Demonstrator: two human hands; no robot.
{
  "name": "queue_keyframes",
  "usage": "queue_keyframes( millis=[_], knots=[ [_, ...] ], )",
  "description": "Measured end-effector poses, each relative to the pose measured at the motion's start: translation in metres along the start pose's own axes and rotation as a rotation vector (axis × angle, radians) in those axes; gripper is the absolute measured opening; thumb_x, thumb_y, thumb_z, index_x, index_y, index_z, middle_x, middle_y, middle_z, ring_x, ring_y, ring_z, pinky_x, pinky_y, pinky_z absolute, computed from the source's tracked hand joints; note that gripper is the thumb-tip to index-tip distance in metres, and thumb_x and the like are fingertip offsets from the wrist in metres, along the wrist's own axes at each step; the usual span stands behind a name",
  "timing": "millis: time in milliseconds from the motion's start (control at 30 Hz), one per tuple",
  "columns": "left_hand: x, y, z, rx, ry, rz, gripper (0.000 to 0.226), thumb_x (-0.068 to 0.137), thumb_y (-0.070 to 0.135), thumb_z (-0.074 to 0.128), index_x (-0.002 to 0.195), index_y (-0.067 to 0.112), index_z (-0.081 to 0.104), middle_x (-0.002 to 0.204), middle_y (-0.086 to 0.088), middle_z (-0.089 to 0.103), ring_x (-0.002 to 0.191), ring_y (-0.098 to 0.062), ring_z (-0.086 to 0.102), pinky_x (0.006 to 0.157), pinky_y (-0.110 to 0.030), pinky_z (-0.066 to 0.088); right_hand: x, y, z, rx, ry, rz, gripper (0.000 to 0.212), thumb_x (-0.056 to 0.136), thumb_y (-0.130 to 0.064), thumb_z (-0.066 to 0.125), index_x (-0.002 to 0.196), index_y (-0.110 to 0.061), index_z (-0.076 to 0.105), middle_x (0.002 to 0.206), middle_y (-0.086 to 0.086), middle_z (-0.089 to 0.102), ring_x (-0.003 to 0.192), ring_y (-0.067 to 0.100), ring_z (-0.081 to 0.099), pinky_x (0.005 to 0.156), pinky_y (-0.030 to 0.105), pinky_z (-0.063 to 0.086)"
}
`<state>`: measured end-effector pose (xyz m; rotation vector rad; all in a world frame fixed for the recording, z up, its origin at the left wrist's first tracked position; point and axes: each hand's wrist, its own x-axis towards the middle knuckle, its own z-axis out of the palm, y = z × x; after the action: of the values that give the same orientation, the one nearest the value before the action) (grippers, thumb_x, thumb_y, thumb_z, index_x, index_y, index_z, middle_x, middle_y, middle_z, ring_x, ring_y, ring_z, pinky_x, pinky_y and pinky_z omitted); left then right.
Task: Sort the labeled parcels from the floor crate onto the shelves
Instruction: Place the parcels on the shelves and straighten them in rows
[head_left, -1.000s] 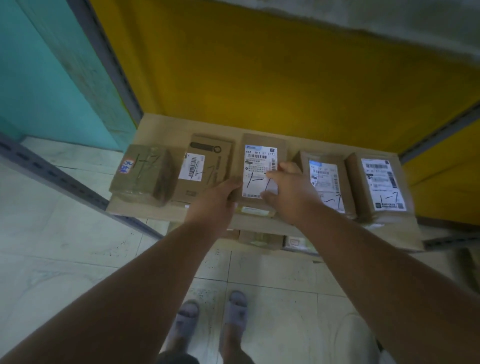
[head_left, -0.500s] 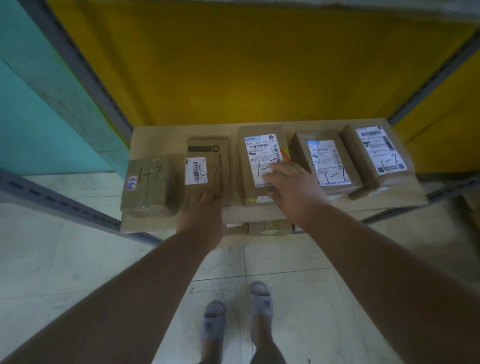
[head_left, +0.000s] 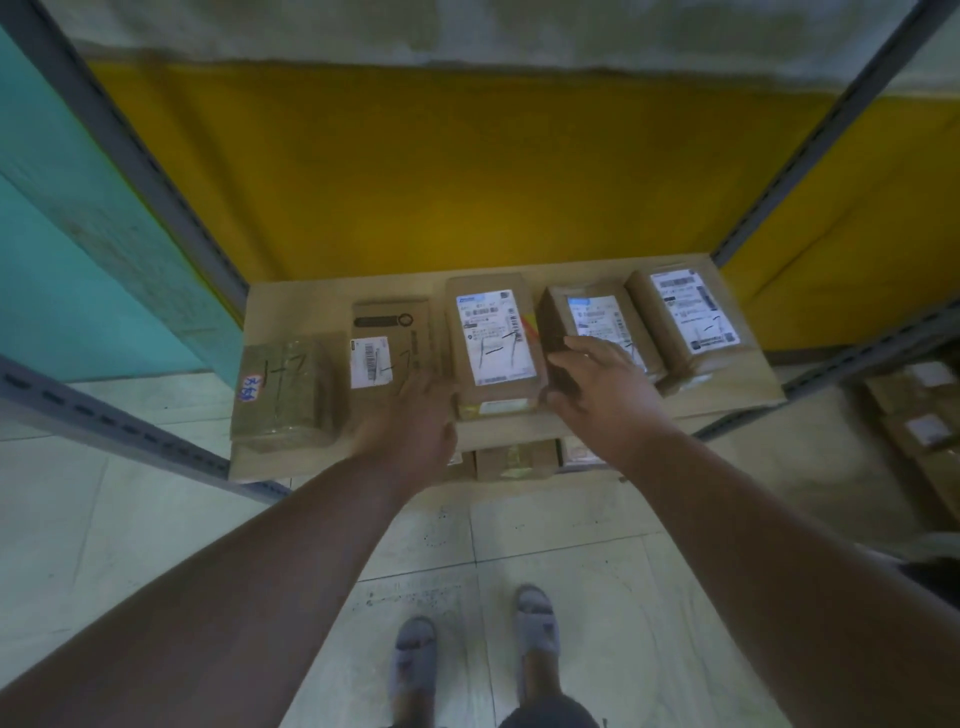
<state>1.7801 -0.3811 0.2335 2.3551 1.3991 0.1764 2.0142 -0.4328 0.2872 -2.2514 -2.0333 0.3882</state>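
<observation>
Five brown parcels lie in a row on the wooden shelf board (head_left: 311, 306), each marked by hand "1-7". From the left they are a taped parcel (head_left: 280, 384), a printed box (head_left: 389, 338), a centre parcel (head_left: 493, 338), a fourth parcel (head_left: 592, 317) and a fifth parcel (head_left: 685, 312). My right hand (head_left: 602, 384) rests on the near left corner of the fourth parcel, fingers spread over its top and thumb by its dark side. My left hand (head_left: 410, 426) is blurred, fingers extended, over the shelf's front edge beside the printed box and holding nothing.
Grey metal uprights (head_left: 156, 171) (head_left: 810, 156) frame the bay in front of a yellow wall. More parcels (head_left: 514, 457) sit on a lower shelf under the board. Cardboard boxes (head_left: 924, 405) stand at the right. My feet are on the tiled floor (head_left: 571, 545).
My right hand left the centre parcel's label and shifted right onto the fourth parcel. My left hand drew back from the centre parcel toward the shelf's front edge.
</observation>
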Motion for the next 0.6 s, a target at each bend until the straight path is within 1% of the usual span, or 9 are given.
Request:
queue_keyframes(
  millis=[67,100,167,233,300,400,467,533,600],
  knots=[
    [0.004,0.025,-0.007,-0.054,0.038,0.04,0.042,0.089,0.023,0.059,0.131,0.021,0.057,0.13,-0.001,0.052,0.114,-0.026,0.052,0.083,-0.037,0.049,-0.013,0.022,-0.016,-0.007,0.03,0.045,0.048,0.094,-0.031,0.062,0.14,-0.019,0.055,0.152,0.006,0.044,0.141,0.028,0.038,0.115,0.04,0.03],
    [0.008,0.038,-0.008,-0.067,0.056,0.072,0.043,0.088,0.022,0.061,0.131,0.02,0.058,0.13,-0.002,0.052,0.115,-0.027,0.052,0.083,-0.036,0.049,-0.018,0.035,-0.022,-0.003,0.051,0.059,0.047,0.092,-0.028,0.064,0.138,-0.018,0.057,0.15,0.007,0.047,0.138,0.03,0.041,0.113,0.04,0.032],
    [0.018,0.065,-0.006,-0.07,0.074,0.134,0.04,0.087,0.02,0.062,0.127,0.018,0.061,0.126,-0.005,0.055,0.115,-0.029,0.051,0.086,-0.039,0.048,-0.022,0.065,-0.034,0.001,0.095,0.073,0.045,0.089,-0.022,0.067,0.133,-0.016,0.061,0.143,0.009,0.053,0.131,0.033,0.046,0.11,0.042,0.037],
    [0.029,0.093,0.001,-0.051,0.056,0.152,0.038,0.087,0.021,0.06,0.125,0.016,0.062,0.125,-0.005,0.054,0.117,-0.029,0.049,0.09,-0.04,0.047,-0.019,0.094,-0.044,-0.021,0.115,0.066,0.043,0.089,-0.024,0.067,0.131,-0.015,0.063,0.139,0.01,0.055,0.128,0.034,0.048,0.107,0.045,0.042],
    [0.041,0.12,0.013,-0.032,0.05,0.146,0.041,0.087,0.021,0.059,0.127,0.018,0.061,0.126,-0.004,0.054,0.117,-0.028,0.049,0.092,-0.039,0.046,-0.013,0.119,-0.052,-0.046,0.061,0.075,0.045,0.091,-0.03,0.067,0.134,-0.016,0.059,0.145,0.009,0.05,0.135,0.032,0.043,0.111,0.043,0.038],
    [0.061,0.158,0.031,-0.005,0.075,0.12,0.044,0.088,0.02,0.06,0.132,0.02,0.058,0.127,-0.005,0.054,0.118,-0.029,0.049,0.095,-0.042,0.046,0.001,0.156,-0.056,-0.048,-0.031,0.064,0.052,0.092,-0.035,0.067,0.14,-0.02,0.052,0.157,0.004,0.036,0.145,0.027,0.03,0.116,0.04,0.031],
    [0.077,0.176,0.045,0.108,0.068,0.081,0.049,0.09,0.021,0.059,0.138,0.022,0.053,0.135,-0.005,0.05,0.122,-0.028,0.045,0.1,-0.044,0.043,0.01,0.18,-0.054,-0.072,-0.075,0.018,0.059,0.092,-0.039,0.066,0.145,-0.023,0.046,0.162,0.002,0.028,0.149,0.024,0.023,0.118,0.039,0.029],
    [0.092,0.188,0.056,0.224,0.056,0.034,0.056,0.09,0.025,0.06,0.144,0.028,0.045,0.146,-0.005,0.042,0.129,-0.029,0.039,0.104,-0.043,0.038,0.019,0.2,-0.052,-0.15,-0.136,-0.049,0.068,0.093,-0.044,0.064,0.152,-0.025,0.036,0.165,0.0,0.019,0.153,0.021,0.014,0.119,0.04,0.027],
    [0.104,0.193,0.066,0.261,0.037,-0.012,0.061,0.09,0.028,0.061,0.147,0.035,0.04,0.152,-0.004,0.036,0.135,-0.029,0.035,0.107,-0.045,0.035,0.028,0.213,-0.048,-0.192,-0.157,-0.094,0.072,0.094,-0.048,0.062,0.155,-0.027,0.03,0.167,-0.001,0.014,0.154,0.019,0.009,0.119,0.04,0.028]
  ],
)
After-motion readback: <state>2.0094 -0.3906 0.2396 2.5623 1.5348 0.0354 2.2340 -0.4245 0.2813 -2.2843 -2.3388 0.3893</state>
